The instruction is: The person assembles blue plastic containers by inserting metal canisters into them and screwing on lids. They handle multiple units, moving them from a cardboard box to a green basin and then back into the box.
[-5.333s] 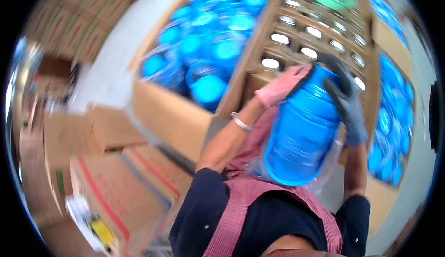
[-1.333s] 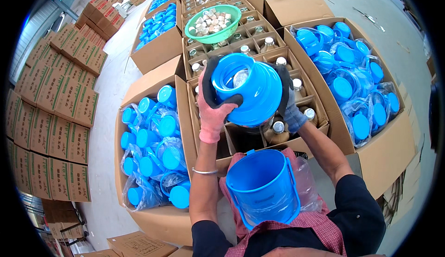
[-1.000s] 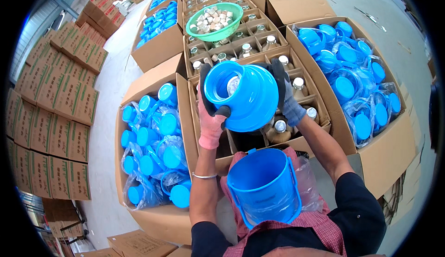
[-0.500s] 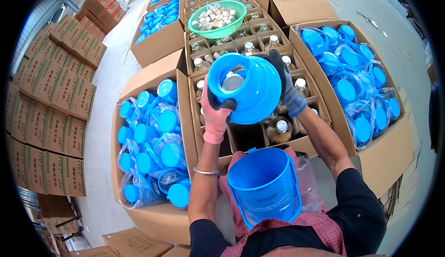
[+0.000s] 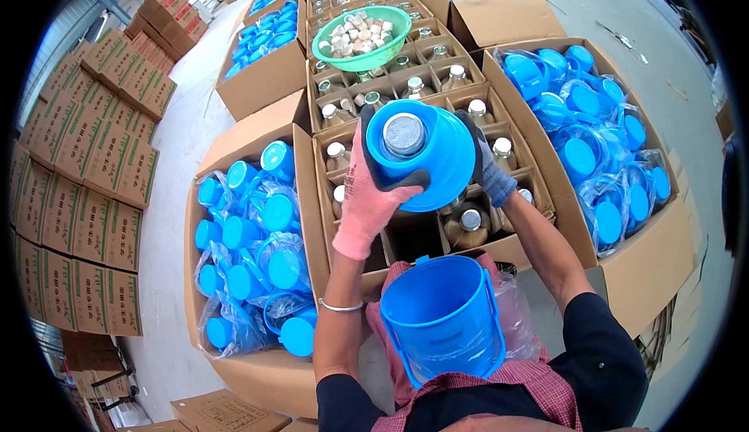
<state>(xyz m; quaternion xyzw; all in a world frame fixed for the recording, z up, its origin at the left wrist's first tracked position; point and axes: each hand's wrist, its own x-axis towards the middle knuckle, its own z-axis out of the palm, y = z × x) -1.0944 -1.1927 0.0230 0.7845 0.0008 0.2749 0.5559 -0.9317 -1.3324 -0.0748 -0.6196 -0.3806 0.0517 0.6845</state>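
Note:
A blue funnel-shaped plastic collar (image 5: 455,147) is held up in front of me between both hands. My left hand (image 5: 368,198), in a pink glove with dark fingertips, grips its narrow ring, thumb along the near side. My right hand (image 5: 490,168), in a grey-blue glove, holds the wide rim from the right, its fingers partly hidden. Inside the ring shows a silver round-topped piece (image 5: 403,133); what lies beneath it is hidden. Below, between my legs, a blue handled bucket-shaped shell (image 5: 460,338) stands with its mouth up.
A divided carton (image 5: 538,207) of silver-capped bottles lies under my hands. Beyond it, a green basin (image 5: 370,61) of small pale caps rests on more bottles. Cartons with blue plastic parts flank me left (image 5: 308,221) and right (image 5: 640,276). Stacked boxes (image 5: 86,198) stand far left.
The collar has tipped and shifted slightly, and the silver piece now fills more of its ring. My left hand has moved round the ring's side. The bucket-shaped shell stays between my legs.

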